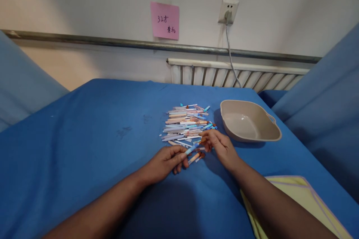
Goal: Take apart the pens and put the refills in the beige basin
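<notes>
A: Head view. First entry?
B: Left hand (168, 160), over the middle of the worktop (98, 127), toward the near edge. Fingers narrow, closed round one light-blue pen (192, 148).

A: Right hand (221, 147)?
B: Just right of the left. Fingertips drawn together at the pen's brown end; gripping or merely touching, cannot tell.

A: Lie of the pen?
B: Tilted between both hands, brown end toward the far right corner, above the near side of the pen pile (183, 123).

A: Details of pile?
B: Midway between left and right edges. Pale blue, lilac, peach, white; mostly laid along the line of the far edge, brown and turquoise parts at right. One peach-orange pen (194, 158) just beside the left fingertips.

A: Toward the right edge?
B: Beige basin (269, 130), near the pile, handle slot at right. At the near right corner, yellow cloth (291, 185), lilac border, partly behind the right forearm.

A: Beyond the far edge?
B: Pink note (165, 20), handwritten; socket (228, 9), cable (230, 52) plugged in; metal rail (196, 47); white radiator (196, 62).
</notes>
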Tool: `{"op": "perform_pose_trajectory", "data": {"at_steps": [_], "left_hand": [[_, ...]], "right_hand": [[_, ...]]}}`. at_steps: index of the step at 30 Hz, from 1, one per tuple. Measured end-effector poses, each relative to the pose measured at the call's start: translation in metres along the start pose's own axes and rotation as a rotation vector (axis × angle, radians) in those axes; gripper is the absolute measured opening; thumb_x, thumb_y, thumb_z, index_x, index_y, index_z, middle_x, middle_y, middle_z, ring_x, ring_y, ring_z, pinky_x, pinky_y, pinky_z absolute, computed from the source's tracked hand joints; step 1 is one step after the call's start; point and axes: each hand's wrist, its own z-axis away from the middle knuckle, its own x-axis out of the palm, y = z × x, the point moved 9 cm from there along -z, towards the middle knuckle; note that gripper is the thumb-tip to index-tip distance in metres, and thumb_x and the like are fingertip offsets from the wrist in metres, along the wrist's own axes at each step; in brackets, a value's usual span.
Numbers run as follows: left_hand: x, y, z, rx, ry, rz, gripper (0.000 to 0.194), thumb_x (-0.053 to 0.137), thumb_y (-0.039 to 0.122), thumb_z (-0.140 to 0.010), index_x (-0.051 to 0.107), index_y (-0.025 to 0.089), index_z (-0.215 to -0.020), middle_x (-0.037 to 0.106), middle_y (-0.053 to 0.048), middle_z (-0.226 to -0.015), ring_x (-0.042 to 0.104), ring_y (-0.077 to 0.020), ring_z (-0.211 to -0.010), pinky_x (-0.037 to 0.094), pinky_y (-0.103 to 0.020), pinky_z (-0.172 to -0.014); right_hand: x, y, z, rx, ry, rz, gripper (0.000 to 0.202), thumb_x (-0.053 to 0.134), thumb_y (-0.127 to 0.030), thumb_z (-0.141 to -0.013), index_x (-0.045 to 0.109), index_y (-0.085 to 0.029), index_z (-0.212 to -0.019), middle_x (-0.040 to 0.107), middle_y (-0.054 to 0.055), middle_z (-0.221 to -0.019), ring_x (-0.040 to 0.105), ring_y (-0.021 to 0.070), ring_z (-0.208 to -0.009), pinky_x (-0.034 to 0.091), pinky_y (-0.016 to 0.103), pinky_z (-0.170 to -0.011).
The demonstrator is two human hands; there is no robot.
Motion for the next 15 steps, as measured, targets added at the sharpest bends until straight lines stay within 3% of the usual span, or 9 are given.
{"op": "perform_pose_trajectory", "data": {"at_steps": [5, 15], "left_hand": [[-0.0011, 0.0054, 0.0006, 0.009, 0.006, 0.007, 0.037, 0.045, 0.046, -0.088, 0.06, 0.013, -0.081, 0.056, 0.001, -0.063, 0.048, -0.0077, -0.053, 0.039, -0.019, -0.053], [-0.002, 0.0032, 0.0008, 0.018, 0.021, 0.057, 0.031, 0.048, 0.042, -0.088, 0.059, 0.012, -0.088, 0.06, -0.001, -0.073, 0.047, -0.0067, -0.053, 0.038, -0.019, -0.053]], "right_hand": [[0.0012, -0.0041, -0.0025, -0.013, 0.016, -0.069, 0.026, 0.055, -0.042, -0.083, 0.063, -0.019, -0.092, 0.06, 0.0, -0.071, 0.052, 0.0112, -0.056, 0.044, 0.024, -0.055], [0.0011, -0.0043, -0.0034, 0.022, 0.034, -0.03, 0.027, 0.059, -0.042, -0.079, 0.054, -0.019, -0.068, 0.051, -0.005, -0.055, 0.048, 0.0099, -0.051, 0.039, 0.022, -0.05]]}}
